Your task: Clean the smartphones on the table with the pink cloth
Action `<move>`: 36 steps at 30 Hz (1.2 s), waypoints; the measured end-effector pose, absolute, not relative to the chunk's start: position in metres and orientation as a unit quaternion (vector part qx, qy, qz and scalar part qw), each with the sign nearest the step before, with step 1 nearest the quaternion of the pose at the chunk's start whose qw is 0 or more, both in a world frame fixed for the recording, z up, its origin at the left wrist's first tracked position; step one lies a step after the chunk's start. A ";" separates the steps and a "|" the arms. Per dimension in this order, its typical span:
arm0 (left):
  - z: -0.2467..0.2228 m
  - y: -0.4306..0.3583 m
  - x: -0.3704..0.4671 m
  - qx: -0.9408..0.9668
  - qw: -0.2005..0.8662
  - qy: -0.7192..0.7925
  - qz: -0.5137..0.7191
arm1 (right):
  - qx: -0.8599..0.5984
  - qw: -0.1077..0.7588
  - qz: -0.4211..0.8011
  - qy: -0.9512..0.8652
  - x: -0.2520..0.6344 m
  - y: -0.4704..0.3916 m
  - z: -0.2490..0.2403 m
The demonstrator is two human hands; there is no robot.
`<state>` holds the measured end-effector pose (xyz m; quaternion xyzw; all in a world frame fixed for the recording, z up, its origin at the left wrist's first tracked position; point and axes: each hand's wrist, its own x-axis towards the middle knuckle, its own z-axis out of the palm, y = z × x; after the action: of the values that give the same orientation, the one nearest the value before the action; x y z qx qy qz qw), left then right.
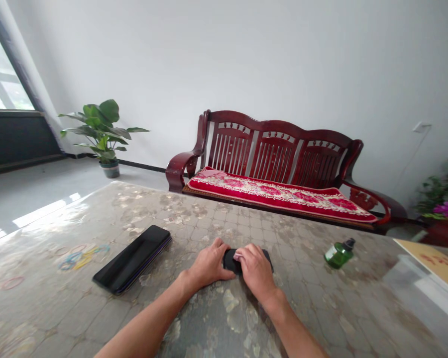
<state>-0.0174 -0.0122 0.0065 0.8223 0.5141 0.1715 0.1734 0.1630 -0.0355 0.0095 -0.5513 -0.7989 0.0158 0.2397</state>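
A small black phone-like device (229, 258) lies flat on the patterned tablecloth, directly before me. My left hand (211, 262) grips its left end, thumb along the near edge and fingers at the far edge. Pinched in the fingers of my right hand (257, 268) is a small pinkish cloth (238, 255), pressed against the device's dark top face. That hand hides much of the device's right half. To the left lies a larger black smartphone (132, 258), screen up, apart from both hands. A green spray bottle (338, 253) with a black top stands off to the right.
Colourful rubber bands (80, 257) are scattered left of the larger phone. At the table's right edge sit a clear plastic box (410, 278) and a tan card or box (433, 258). Behind the table (194, 226) are a wooden bench (272, 149) and a potted plant (106, 132).
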 end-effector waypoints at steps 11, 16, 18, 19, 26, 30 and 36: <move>0.008 -0.010 -0.017 0.823 0.174 0.518 0.156 | -0.607 0.234 -0.034 -0.759 0.185 -0.023 0.006; 0.007 -0.010 -0.017 0.824 0.183 0.511 0.164 | -0.549 0.233 -0.015 -0.803 0.156 -0.024 0.003; 0.007 -0.010 -0.017 0.823 0.181 0.513 0.161 | -0.558 0.227 -0.023 -0.798 0.161 -0.022 0.003; 0.007 -0.010 -0.017 0.823 0.180 0.514 0.159 | -0.570 0.223 -0.030 -0.790 0.167 -0.020 0.003; 0.014 -0.012 -0.016 0.823 0.179 0.518 0.152 | -0.639 0.214 -0.060 -0.736 0.217 -0.016 0.002; 0.016 -0.014 -0.015 0.822 0.176 0.520 0.154 | -0.618 0.231 -0.051 -0.750 0.225 -0.021 -0.001; 0.014 -0.014 -0.014 0.820 0.173 0.526 0.147 | -0.593 0.217 -0.025 -0.775 0.229 -0.044 0.007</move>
<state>-0.0140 -0.0140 0.0136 0.8200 0.5256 0.1471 0.1726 0.2294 -0.0437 0.0069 -0.5927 -0.7753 -0.0251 0.2168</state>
